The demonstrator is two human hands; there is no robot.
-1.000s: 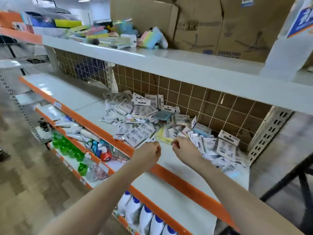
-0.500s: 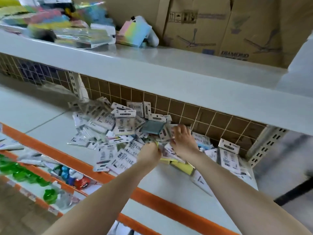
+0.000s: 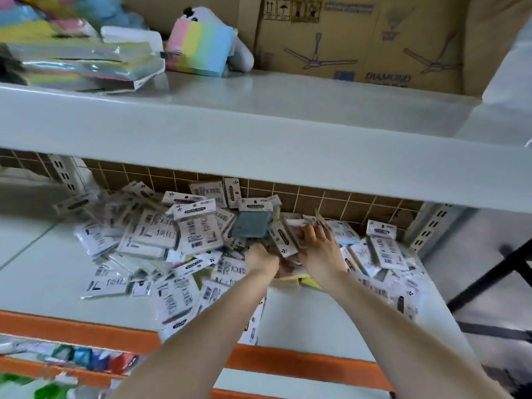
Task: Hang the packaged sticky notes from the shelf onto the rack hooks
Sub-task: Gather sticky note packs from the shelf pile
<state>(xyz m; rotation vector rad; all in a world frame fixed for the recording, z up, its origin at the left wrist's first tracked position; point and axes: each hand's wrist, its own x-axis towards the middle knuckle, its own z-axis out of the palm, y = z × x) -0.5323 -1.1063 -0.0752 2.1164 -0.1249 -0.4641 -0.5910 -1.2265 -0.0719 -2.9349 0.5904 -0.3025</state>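
A heap of packaged sticky notes in clear bags with white header cards covers the white shelf. My left hand is closed in the middle of the heap, gripping packets there. Just to its right, my right hand holds a small bunch of packets lifted off the pile, fingers curled around them. A teal pad lies just behind my hands. No rack hooks are in view.
The upper white shelf juts out above the heap, carrying pastel paper blocks and cardboard boxes. Behind the heap runs a brown wire-grid back panel. An orange shelf edge lies below, with coloured bottles underneath.
Both hands have reached from the shelf's front edge deeper into the heap. The right hand has gathered packets and the view has moved closer and to the right.
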